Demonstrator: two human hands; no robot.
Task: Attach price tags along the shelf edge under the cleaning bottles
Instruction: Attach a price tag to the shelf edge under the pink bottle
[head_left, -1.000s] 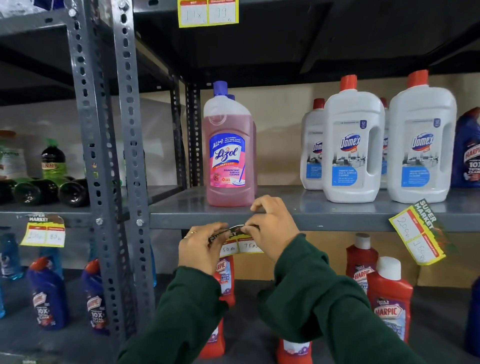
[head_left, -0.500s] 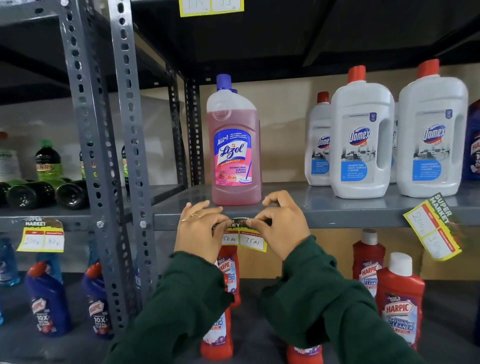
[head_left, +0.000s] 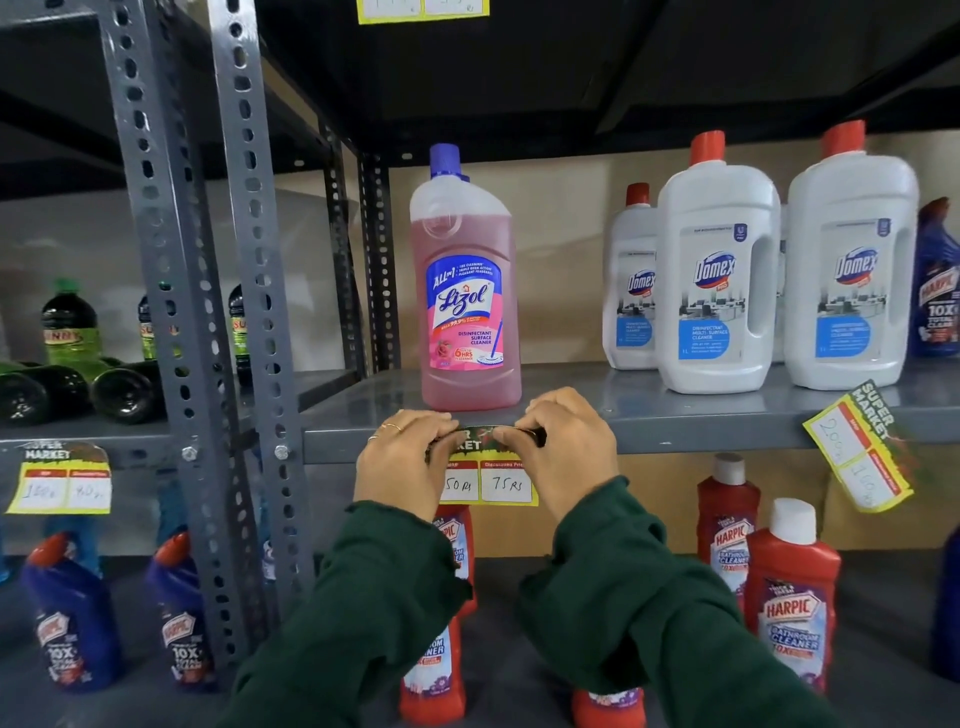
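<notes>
A yellow price tag (head_left: 491, 480) with a dark "super market" header lies against the grey shelf edge (head_left: 675, 436), straight below the pink Lizol bottle (head_left: 467, 291). My left hand (head_left: 402, 460) pinches its upper left corner and my right hand (head_left: 563, 449) pinches its upper right corner, fingertips on the shelf lip. The handwritten part hangs below the edge, between my wrists. Another yellow tag (head_left: 860, 447) hangs crooked on the same edge under the white Domex bottles (head_left: 719, 270).
A perforated grey upright (head_left: 176, 312) stands left of my hands. Beyond it, the neighbouring shelf carries green bottles (head_left: 70, 332) and its own tag (head_left: 60, 478). Red Harpic bottles (head_left: 792, 597) and blue ones (head_left: 72, 613) fill the shelf below. A tag (head_left: 423, 10) hangs overhead.
The tag has gone from tilted and clear of the edge to level against the shelf lip. Both hands rose with it and now pinch its top corners.
</notes>
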